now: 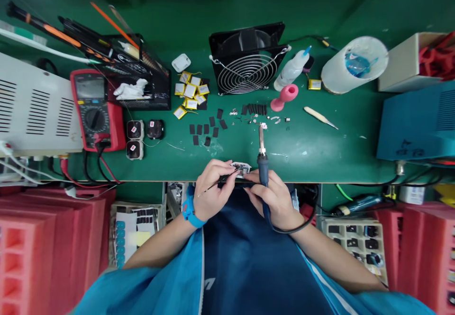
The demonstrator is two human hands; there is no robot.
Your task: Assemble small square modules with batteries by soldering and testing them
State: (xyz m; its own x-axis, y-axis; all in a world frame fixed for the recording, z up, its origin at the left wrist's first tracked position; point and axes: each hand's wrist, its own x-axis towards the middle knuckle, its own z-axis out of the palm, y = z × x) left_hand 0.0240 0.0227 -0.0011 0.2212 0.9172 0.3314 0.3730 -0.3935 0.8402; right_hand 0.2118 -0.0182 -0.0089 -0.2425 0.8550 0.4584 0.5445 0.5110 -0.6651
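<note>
My left hand [214,188], with a blue wristband, is closed on a thin dark pair of tweezers [210,188], whose tips reach a small white open housing [245,167] with parts inside. My right hand [274,199] is closed around a soldering iron [263,162]; its metal tip points away from me, over the mat. My right fingertips touch the right side of the housing at the bench's front edge. Loose small parts [277,119] and black strips [258,109] lie beyond the iron's tip. Several black pads [206,129] lie to the left.
Yellow-edged battery cells [190,90] and a black fan [249,59] stand behind. A pink stand [284,98], dropper bottle [292,70] and pale-handled blade [320,117] are right. A red multimeter [95,109] is left. Foam trays [39,244] flank me; the iron's cable loops by my right wrist.
</note>
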